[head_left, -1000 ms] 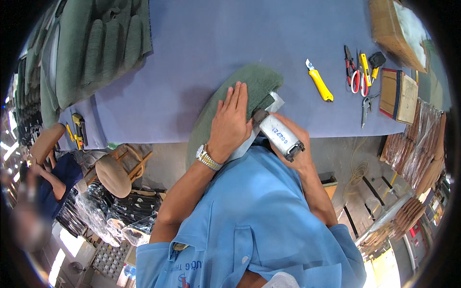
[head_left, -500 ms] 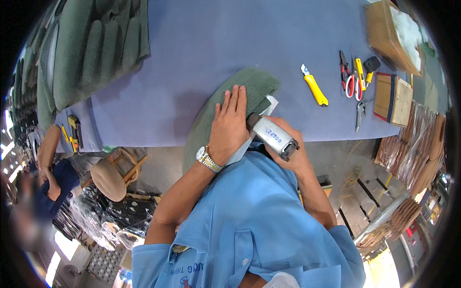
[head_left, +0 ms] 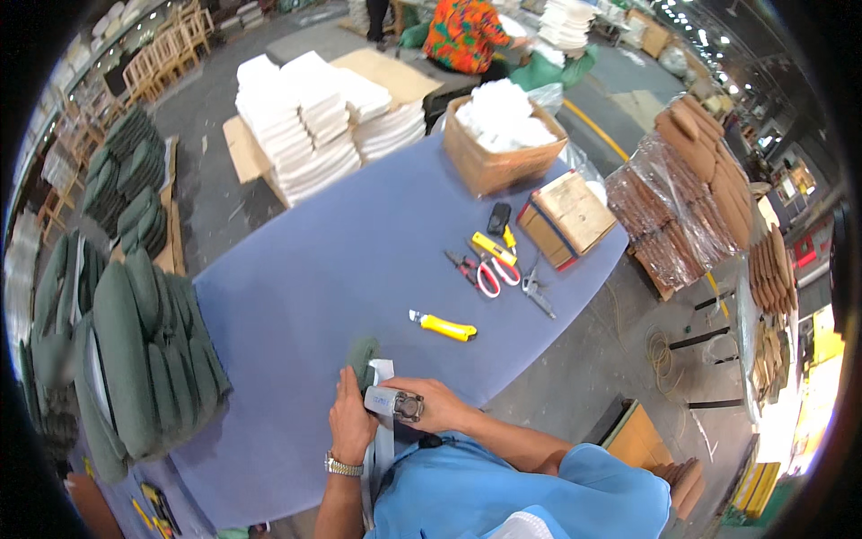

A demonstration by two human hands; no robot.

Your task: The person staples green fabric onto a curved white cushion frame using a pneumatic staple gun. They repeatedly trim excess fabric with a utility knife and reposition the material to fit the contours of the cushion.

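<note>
My right hand is closed round a silver staple gun, its nose against the edge of a green fabric-covered cushion. The cushion now shows edge-on, with a pale strip along its side. My left hand, with a metal watch at the wrist, grips the cushion's left side, fingers pointing away from me. Its thumb is hidden by the staple gun. Beyond my hands, on the blue table, lies a yellow utility knife.
At the right lie scissors, pliers, a yellow cutter and grey clippers, near a wooden box and a carton of white stuffing. Green cushions are piled at the left. A person sits beyond the table.
My view has swung up and to the right, showing more of the workshop. The cushion has turned from lying flat to edge-on. My left hand has shifted from flat on top to its side.
</note>
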